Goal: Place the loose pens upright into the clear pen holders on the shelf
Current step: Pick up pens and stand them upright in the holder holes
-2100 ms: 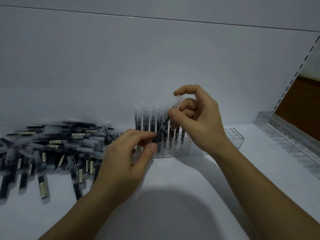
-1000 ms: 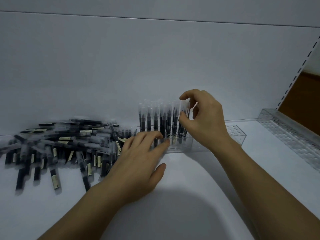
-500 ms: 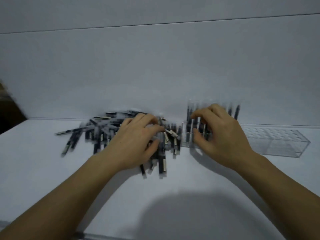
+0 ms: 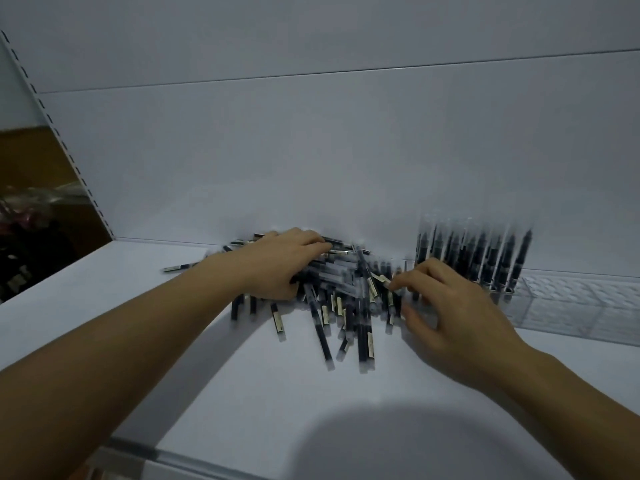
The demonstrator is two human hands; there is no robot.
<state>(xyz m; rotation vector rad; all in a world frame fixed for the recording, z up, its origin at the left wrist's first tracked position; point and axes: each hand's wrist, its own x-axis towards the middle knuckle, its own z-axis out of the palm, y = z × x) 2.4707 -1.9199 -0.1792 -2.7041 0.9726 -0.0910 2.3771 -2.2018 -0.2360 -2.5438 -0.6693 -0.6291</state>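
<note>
A heap of loose black pens (image 4: 343, 299) with clear caps lies on the white shelf (image 4: 104, 292) at the middle. My left hand (image 4: 277, 261) rests palm down on the back left of the heap, fingers curled over several pens. My right hand (image 4: 446, 306) reaches into the heap's right edge, its fingertips touching pens there. Whether either hand has a grip on a pen is blurred. To the right stands a clear pen holder (image 4: 571, 306); several pens (image 4: 478, 258) stand upright in its left end.
The white back wall rises directly behind the heap and holder. The shelf's front edge (image 4: 173, 459) runs along the bottom. At far left a slotted upright (image 4: 59, 140) borders a brown area holding dark clutter.
The right hand left the upright pens in the holder and moved left onto the heap. The left hand slid farther back over the pile. The view swung left.
</note>
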